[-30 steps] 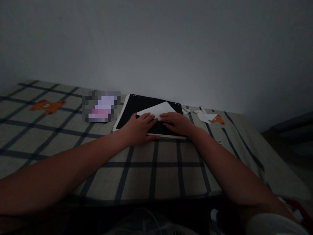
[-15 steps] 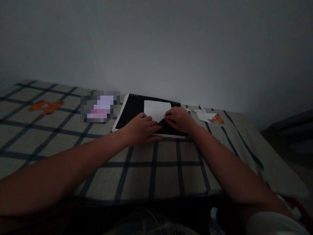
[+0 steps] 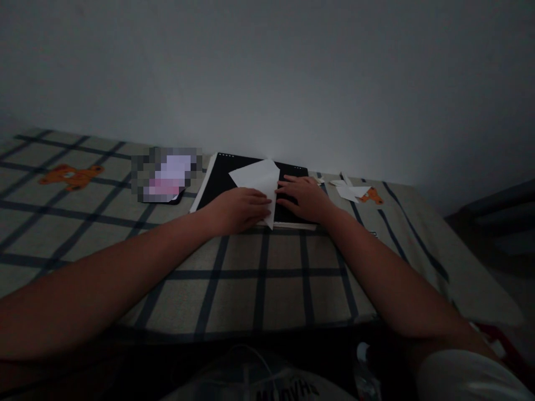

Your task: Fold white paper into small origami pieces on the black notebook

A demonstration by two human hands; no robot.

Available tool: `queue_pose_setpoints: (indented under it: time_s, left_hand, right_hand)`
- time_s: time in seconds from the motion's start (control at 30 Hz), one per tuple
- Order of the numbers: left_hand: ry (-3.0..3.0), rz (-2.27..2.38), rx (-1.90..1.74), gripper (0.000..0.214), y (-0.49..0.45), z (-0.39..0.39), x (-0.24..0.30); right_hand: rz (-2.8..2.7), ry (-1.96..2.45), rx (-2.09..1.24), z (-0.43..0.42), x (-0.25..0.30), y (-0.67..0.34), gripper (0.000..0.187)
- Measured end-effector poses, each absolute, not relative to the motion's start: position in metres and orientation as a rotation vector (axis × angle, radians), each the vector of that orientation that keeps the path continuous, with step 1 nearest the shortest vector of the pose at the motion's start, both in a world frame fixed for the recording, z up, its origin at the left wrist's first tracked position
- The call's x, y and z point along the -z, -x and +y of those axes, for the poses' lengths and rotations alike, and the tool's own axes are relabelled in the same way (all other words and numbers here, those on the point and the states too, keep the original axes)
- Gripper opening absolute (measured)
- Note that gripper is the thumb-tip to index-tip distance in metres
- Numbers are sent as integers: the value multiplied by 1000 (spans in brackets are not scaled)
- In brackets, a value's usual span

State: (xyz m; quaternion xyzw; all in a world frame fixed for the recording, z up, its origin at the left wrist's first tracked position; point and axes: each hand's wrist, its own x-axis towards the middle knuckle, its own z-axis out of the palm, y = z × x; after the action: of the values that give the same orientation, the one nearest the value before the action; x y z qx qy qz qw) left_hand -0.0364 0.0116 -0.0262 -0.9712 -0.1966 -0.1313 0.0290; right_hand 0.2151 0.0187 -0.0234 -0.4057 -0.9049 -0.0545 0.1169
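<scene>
A white sheet of paper (image 3: pixel 258 177) lies folded on a black pad (image 3: pixel 217 177) that rests on a checked cloth (image 3: pixel 259 278). My left hand (image 3: pixel 236 209) lies on the paper's left part with fingers flat, pressing it down. My right hand (image 3: pixel 303 197) lies just right of the paper's edge on the black pad, fingers stretched out and touching the sheet. The paper's lower tip pokes out between the two hands over the pad's front edge.
A blurred pink and white object (image 3: pixel 166 174) sits left of the pad. White paper scraps (image 3: pixel 349 190) lie to the right near an orange bear print (image 3: pixel 373 196). Another orange bear print (image 3: pixel 71 175) is at far left. A plain wall (image 3: pixel 267 78) rises behind.
The paper has been turned and refolded: earlier it lay as a wide flat shape, now it is a narrower pointed shape. Both hands shifted with it, and the view moved slightly.
</scene>
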Motion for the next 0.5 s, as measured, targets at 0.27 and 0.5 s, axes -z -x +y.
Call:
queue_pose_setpoints:
  time_s: [0.27,0.5]
  left_hand:
    - [2966,-827,420,37,39,12,22]
    - [2972,-853,384,44,38,14,27]
  right_hand:
    - [-2610,1160,169,19,26,-216,41]
    - [-2645,1070,-39,21,29,-219,41]
